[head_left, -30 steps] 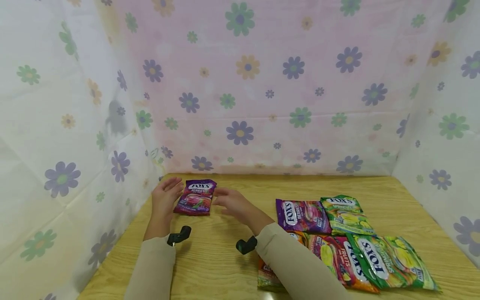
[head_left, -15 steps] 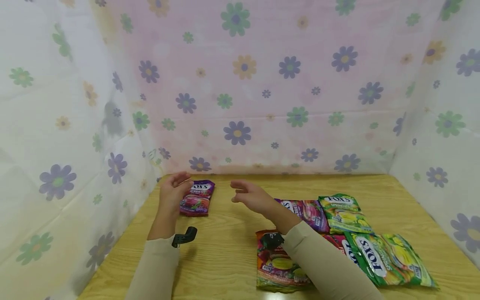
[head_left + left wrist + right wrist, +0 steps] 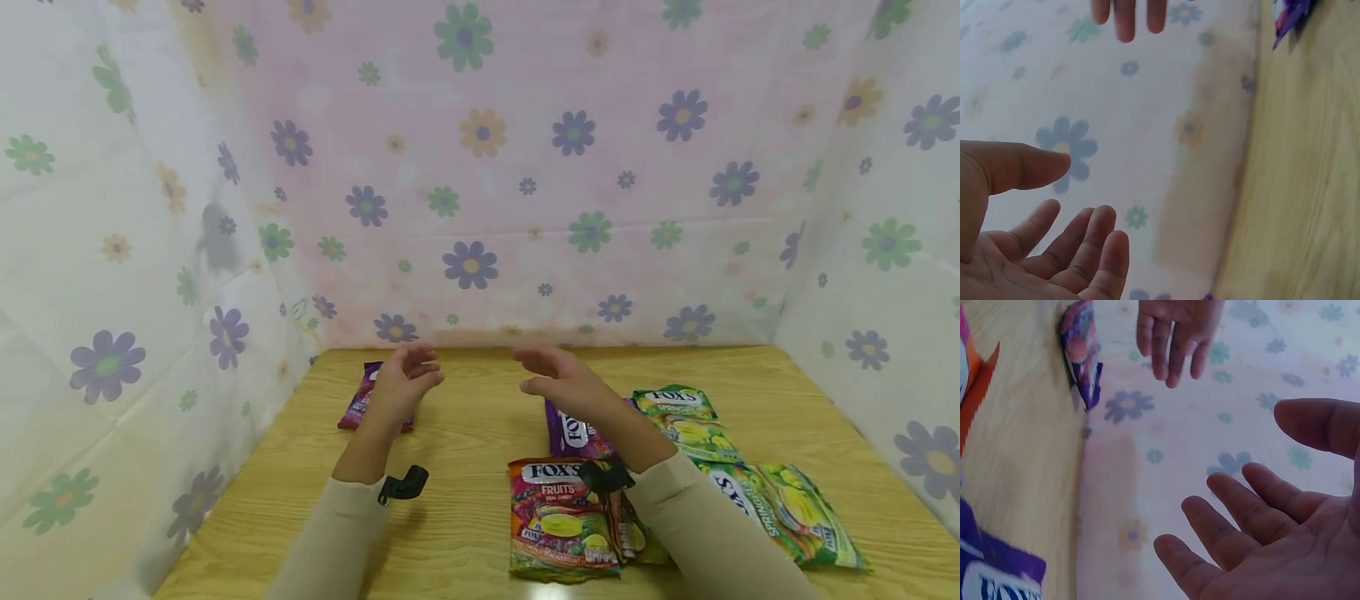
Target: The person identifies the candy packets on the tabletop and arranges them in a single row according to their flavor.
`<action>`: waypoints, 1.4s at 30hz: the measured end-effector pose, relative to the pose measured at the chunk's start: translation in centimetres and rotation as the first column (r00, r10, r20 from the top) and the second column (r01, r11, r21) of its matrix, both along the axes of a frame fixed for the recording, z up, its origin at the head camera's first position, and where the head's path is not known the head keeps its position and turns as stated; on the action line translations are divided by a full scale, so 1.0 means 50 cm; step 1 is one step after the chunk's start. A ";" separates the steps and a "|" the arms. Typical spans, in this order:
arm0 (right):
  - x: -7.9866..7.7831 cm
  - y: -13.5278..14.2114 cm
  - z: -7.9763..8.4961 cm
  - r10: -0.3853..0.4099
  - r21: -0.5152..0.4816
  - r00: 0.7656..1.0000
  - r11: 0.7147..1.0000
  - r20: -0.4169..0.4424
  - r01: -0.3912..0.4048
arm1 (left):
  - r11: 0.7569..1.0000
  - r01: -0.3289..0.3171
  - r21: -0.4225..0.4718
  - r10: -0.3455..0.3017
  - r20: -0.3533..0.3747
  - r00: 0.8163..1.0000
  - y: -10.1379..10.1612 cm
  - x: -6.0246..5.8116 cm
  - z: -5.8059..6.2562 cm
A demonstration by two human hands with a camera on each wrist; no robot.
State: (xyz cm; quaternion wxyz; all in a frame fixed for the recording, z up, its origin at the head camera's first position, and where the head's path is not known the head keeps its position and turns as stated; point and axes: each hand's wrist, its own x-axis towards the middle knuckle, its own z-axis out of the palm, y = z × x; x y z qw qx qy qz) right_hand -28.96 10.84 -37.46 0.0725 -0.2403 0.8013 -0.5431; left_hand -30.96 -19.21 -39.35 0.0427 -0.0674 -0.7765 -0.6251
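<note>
A purple packet (image 3: 356,407) lies alone near the back-left corner of the worktop (image 3: 457,492); other packets (image 3: 558,529) sit grouped toward the front-right corner. Left hand (image 3: 402,387) and right hand (image 3: 573,387) hover unloaded, fingers loosely spread; the handling looks partway through.

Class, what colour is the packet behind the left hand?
The packet is mainly purple; best view: head.
</note>
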 end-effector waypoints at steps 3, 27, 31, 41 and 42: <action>0.002 0.032 0.002 -0.024 0.019 0.999 1.000 -0.041 0.025 | 0.998 0.055 -0.023 -0.055 0.027 0.998 0.032 0.004 -0.004; -0.014 0.197 0.001 -0.064 0.130 0.984 0.988 -0.169 0.087 | 0.978 0.172 0.119 -0.186 0.120 0.975 0.195 0.005 -0.034; -0.021 0.209 -0.014 -0.067 0.149 0.987 0.985 -0.144 0.088 | 0.974 0.186 0.127 -0.207 0.180 0.962 0.211 0.007 -0.051; -0.019 0.209 -0.025 -0.139 0.303 0.990 0.942 -0.035 0.143 | 0.959 0.263 0.107 -0.283 0.280 0.917 0.229 0.014 -0.081; -0.019 0.208 -0.027 -0.146 0.314 0.989 0.938 -0.017 0.144 | 0.959 0.268 0.094 -0.283 0.292 0.913 0.230 0.016 -0.082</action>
